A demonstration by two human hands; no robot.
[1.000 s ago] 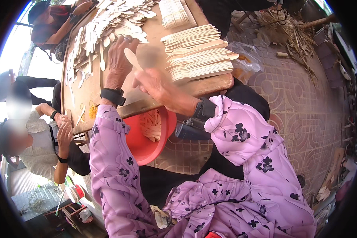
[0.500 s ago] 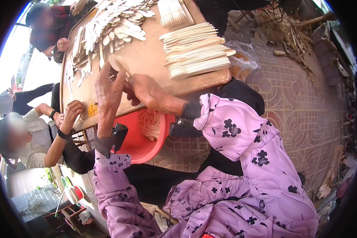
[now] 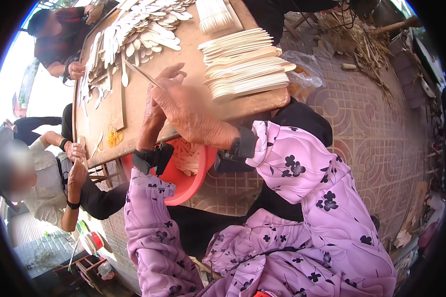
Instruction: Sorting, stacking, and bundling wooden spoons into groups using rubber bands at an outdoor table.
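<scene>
My right hand point(image 3: 189, 111) is closed on a pale wooden spoon point(image 3: 141, 73), seen nearly edge-on and pointing up and to the left over the table. My left hand point(image 3: 152, 119) is close against it, partly hidden behind it. The left fingers that show reach past the right hand, stretched out and slightly bent. Beyond my hands lies a loose heap of wooden spoons point(image 3: 146, 37) on the wooden table point(image 3: 181, 59). To the right, neat rows of stacked wooden spoons point(image 3: 248, 64) stand near the table's edge.
Below the table edge is a red basin point(image 3: 191, 185) holding pale wooden pieces point(image 3: 186, 157). Yellow rubber bands point(image 3: 115, 137) lie at the table's left edge. Two co-workers sit at the left, one holding a wooden spoon point(image 3: 83, 146). A clear plastic bag point(image 3: 307, 72) lies right of the table.
The spoon has turned from showing its rounded bowl to nearly edge-on. My left hand has shifted right, behind the right hand, and its fingers have straightened. The near co-worker's hands have lowered.
</scene>
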